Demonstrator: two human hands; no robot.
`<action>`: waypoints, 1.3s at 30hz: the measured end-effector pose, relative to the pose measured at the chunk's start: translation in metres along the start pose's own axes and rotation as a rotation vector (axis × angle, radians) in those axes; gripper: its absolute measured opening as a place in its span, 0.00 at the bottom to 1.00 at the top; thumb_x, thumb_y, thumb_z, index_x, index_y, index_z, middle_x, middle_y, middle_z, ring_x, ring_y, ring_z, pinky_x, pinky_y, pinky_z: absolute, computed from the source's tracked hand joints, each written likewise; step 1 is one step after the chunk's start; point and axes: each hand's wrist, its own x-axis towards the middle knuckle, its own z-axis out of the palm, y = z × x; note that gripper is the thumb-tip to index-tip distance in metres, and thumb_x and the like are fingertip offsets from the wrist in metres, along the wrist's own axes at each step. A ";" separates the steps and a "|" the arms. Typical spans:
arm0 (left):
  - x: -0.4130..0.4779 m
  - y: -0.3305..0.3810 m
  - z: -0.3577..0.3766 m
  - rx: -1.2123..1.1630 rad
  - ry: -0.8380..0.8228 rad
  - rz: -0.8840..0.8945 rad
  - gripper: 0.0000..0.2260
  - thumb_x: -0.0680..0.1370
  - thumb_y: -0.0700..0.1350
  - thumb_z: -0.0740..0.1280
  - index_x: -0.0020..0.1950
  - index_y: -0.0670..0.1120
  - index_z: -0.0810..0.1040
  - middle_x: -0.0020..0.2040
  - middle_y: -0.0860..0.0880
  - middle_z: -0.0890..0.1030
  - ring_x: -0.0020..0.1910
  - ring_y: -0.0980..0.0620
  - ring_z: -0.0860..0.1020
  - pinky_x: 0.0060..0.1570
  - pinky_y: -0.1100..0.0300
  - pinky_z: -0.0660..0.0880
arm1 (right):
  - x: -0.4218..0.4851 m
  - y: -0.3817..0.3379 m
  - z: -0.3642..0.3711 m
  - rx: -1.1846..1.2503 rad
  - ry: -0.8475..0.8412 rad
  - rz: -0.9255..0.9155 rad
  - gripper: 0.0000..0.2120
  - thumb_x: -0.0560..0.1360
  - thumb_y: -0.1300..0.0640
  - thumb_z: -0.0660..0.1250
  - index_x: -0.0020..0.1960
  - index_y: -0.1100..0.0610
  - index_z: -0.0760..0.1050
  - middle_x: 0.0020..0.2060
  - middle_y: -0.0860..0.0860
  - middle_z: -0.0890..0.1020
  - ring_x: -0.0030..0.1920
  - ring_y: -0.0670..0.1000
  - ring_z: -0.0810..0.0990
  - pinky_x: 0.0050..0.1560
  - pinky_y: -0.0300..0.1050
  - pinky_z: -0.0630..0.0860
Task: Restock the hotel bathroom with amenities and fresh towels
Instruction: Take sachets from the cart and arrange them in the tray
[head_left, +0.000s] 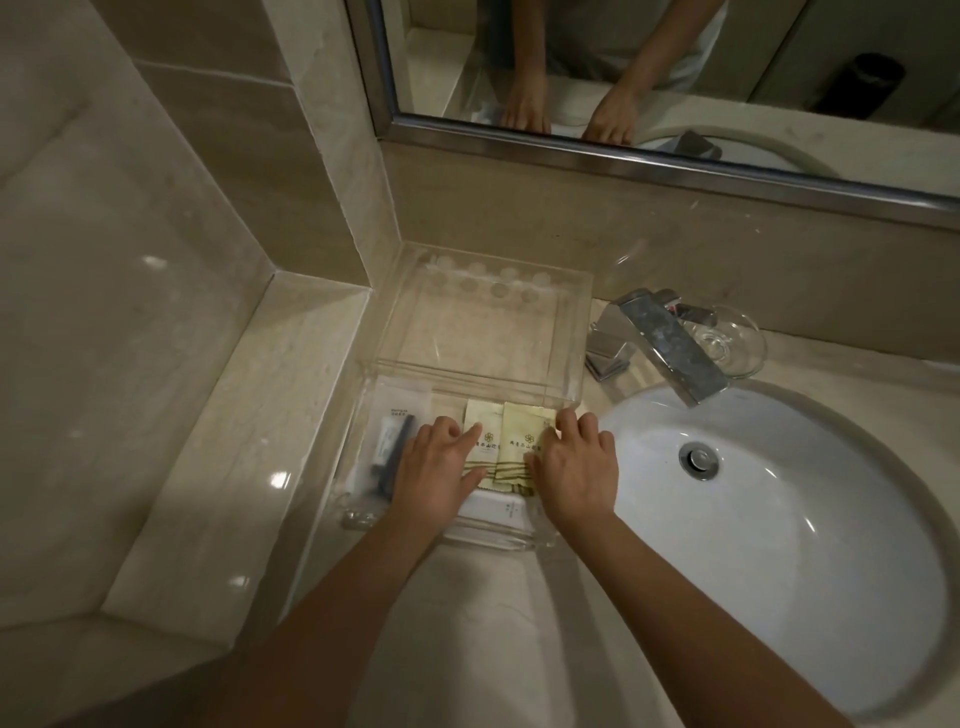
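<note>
A clear acrylic amenity tray (571, 332) sits on the marble counter left of the sink. Its front part holds two pale yellow sachets (514, 441) side by side, a clear packet with a dark toothbrush kit (389, 441) at the left, and a white packet (498, 512) at the front. My left hand (436, 467) lies flat with straight fingers on the left sachet. My right hand (576, 462) rests with spread fingers on the right sachet's edge. The tray's back part is bare.
A white oval sink (779, 519) lies to the right, with a chrome faucet (660, 343) over its rim and a glass dish (737, 343) behind it. A framed mirror (675, 62) runs above. A marble ledge (234, 441) and wall close in at the left.
</note>
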 end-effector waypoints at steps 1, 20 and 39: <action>0.000 0.000 -0.001 -0.009 0.007 -0.006 0.25 0.77 0.54 0.62 0.73 0.52 0.62 0.64 0.48 0.69 0.61 0.49 0.68 0.60 0.57 0.65 | -0.001 0.001 -0.001 0.001 0.005 -0.010 0.17 0.77 0.48 0.59 0.56 0.59 0.76 0.60 0.54 0.71 0.58 0.56 0.68 0.54 0.49 0.65; -0.100 -0.014 0.006 -0.981 0.318 -0.641 0.06 0.74 0.41 0.69 0.48 0.44 0.74 0.47 0.46 0.79 0.50 0.45 0.77 0.46 0.61 0.70 | -0.081 -0.013 0.008 0.307 0.247 -0.138 0.11 0.64 0.56 0.76 0.45 0.55 0.80 0.40 0.51 0.82 0.39 0.57 0.77 0.37 0.46 0.72; -0.101 -0.012 0.018 -1.606 0.186 -0.885 0.24 0.76 0.42 0.67 0.69 0.39 0.66 0.65 0.44 0.74 0.61 0.50 0.75 0.55 0.61 0.72 | -0.061 -0.014 0.026 0.028 0.233 -0.440 0.13 0.58 0.54 0.77 0.36 0.56 0.76 0.32 0.50 0.79 0.36 0.55 0.75 0.35 0.44 0.70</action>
